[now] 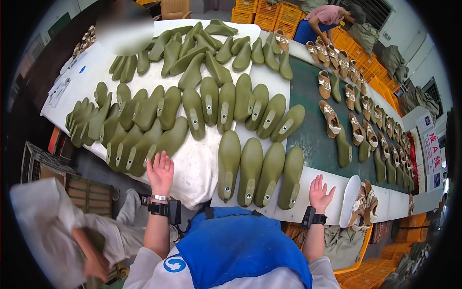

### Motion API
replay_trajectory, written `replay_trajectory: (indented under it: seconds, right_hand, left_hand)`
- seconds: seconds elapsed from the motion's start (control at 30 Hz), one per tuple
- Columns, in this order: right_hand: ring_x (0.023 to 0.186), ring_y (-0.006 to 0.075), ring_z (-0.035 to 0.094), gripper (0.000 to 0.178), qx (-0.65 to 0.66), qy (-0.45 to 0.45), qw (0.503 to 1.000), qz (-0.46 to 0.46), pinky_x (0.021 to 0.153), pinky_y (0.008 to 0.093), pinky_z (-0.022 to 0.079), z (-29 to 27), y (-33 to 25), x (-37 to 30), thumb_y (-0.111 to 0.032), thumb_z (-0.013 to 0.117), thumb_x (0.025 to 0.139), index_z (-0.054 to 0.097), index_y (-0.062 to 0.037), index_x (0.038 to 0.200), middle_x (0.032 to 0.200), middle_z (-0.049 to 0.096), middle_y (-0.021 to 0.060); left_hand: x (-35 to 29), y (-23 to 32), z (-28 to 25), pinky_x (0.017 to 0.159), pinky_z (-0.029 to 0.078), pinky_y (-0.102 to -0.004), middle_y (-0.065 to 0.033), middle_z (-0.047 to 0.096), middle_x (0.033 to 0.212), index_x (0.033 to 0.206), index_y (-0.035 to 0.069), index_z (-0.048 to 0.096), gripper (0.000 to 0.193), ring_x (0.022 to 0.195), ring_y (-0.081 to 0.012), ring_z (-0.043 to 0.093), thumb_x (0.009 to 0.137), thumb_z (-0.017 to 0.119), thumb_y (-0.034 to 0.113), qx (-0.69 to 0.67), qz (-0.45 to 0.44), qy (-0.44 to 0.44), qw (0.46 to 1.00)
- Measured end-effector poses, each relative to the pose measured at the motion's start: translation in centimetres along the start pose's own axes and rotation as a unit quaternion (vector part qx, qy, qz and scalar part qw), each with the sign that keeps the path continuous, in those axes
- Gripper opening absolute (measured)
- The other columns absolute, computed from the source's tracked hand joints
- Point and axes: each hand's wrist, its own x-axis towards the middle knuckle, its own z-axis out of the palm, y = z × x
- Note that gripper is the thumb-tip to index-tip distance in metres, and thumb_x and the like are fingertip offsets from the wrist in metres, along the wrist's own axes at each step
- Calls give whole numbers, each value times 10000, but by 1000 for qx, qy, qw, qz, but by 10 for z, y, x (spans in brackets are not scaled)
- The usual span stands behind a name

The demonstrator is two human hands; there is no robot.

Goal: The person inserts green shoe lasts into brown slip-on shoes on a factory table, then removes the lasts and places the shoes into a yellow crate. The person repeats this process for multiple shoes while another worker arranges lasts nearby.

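Observation:
Both my hands are raised with palms up and fingers apart, holding nothing. My left hand (pixel 160 174) is open beside a cluster of olive-green shoe lasts (pixel 136 153) at the table's left. Between my hands, a row of several green shoe lasts (pixel 250 166) lies sole up with heels toward me; each shows a small metal-ringed hole. Over the table's front edge at the right, my right hand (pixel 321 193) is open, near a white sole-shaped piece (pixel 350 200) and some brown-and-white shoes (pixel 369 204).
More lasts (pixel 192 58) lie piled on the white table (pixel 163 77). A green mat (pixel 308 96) at the right carries rows of shoes and lasts. A person (pixel 327 21) leans over the far right end; another person (pixel 53 226) is close at my left. Orange crates (pixel 365 250) stand below right.

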Motion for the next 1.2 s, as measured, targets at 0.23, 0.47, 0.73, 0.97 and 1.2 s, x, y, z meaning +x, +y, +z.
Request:
replay_trajectory:
  seconds: [0.23,0.47,0.73,0.97,1.2]
  right_hand:
    - [895,211,594,396,-276,-11,959,55,794,338,508,36,23,-12,-264,531,940,440,-162,1311,1141,570,129]
    - [760,273,656,399,-863,-327,377,-79,695,342,512,140,68,11,-274,619,845,592,-50,1174,841,671,152]
    - [880,381,636,491,-919,-127,370,-51,783,448,502,171,154,115,-365,534,851,449,-158,1288,940,652,230]
    - [862,375,626,239,-883,-130,427,-148,761,466,491,146,90,205,-307,521,820,559,-233,1044,899,664,152]
    - [765,325,648,177,-936,-195,223,-188,684,446,497,104,31,222,-230,509,831,567,-233,998,781,660,127]
  left_hand:
    - [-10,-58,68,931,460,-363,-131,611,1125,1342,25,406,521,953,-221,600,928,526,318,289,-42,-189,938]
    - [-46,-166,93,909,442,-412,-105,577,1182,1219,119,550,525,1118,-320,527,785,649,397,741,309,-536,262]
    - [-44,-192,83,829,485,-371,-99,595,1139,1086,67,609,403,1110,-295,530,802,617,354,752,310,-514,275]
    - [-46,-194,94,795,504,-363,-86,617,1108,1002,55,634,338,1068,-290,561,749,677,275,750,317,-508,281]
    - [-57,-195,99,884,463,-392,-126,614,1120,1018,33,627,297,1073,-316,554,782,659,210,761,292,-491,308]
